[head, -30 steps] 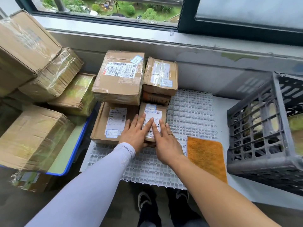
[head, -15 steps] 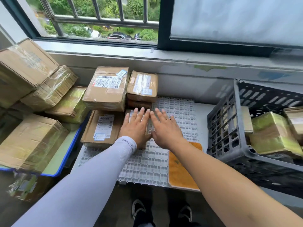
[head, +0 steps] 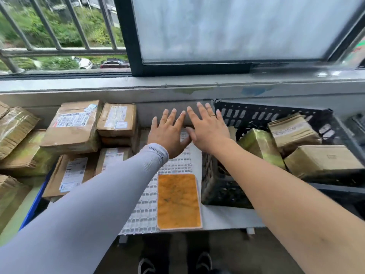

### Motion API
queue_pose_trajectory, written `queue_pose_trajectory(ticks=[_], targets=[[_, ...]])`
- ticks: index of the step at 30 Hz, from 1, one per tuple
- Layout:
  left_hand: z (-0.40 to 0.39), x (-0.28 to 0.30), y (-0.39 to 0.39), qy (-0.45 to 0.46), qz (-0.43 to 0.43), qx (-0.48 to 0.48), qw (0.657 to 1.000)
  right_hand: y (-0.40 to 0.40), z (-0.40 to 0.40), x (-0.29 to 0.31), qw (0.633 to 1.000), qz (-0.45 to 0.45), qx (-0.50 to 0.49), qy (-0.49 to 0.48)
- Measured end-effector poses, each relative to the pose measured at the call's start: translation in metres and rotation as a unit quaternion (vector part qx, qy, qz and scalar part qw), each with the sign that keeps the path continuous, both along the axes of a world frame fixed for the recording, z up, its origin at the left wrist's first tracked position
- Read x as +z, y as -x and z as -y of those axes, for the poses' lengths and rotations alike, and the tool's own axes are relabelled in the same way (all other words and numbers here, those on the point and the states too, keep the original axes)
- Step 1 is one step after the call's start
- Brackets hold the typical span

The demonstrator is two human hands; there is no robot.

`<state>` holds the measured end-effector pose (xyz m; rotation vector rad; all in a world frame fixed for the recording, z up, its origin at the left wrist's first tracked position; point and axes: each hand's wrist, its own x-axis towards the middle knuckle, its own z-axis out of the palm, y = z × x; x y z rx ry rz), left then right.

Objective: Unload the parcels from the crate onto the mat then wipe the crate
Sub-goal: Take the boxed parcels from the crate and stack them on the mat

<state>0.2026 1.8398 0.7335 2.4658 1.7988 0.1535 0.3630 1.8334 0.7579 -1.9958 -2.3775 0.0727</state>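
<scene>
Far left, the unloaded parcels [head: 75, 127] sit stacked tight on the mat's [head: 146, 210] left side, probably to keep its middle free for more. The left hand [head: 167, 133] and right hand [head: 207, 129] hang side by side above the mat, empty, fingers straight and spread, looks like they're heading for the crate [head: 221, 186]. The orange cloth [head: 177, 200] lies flat on the mat's near edge, handy for wiping. On the right, the crate holds several parcels, so unloading isn't done.
</scene>
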Motion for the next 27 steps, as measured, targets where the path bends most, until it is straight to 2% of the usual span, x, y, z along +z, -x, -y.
queue_pose_trajectory(ticks=[6, 13, 22, 27], targets=[[0.0, 0.008, -0.104, -0.01, 0.009, -0.083, 0.996, -0.098, 0.016, 0.003, 0.996, -0.001, -0.092, 0.008], [0.013, -0.003, -0.21, 0.029, -0.003, -0.175, 0.984, -0.202, 0.048, -0.008, 0.983, 0.024, -0.175, 0.042], [0.048, -0.011, -0.325, 0.044, -0.013, -0.294, 0.955, -0.32, 0.107, 0.003, 0.973, 0.01, -0.222, 0.066], [0.059, -0.011, -0.37, 0.068, -0.038, -0.303, 0.95, -0.36, 0.134, 0.001, 0.962, 0.044, -0.239, 0.123]])
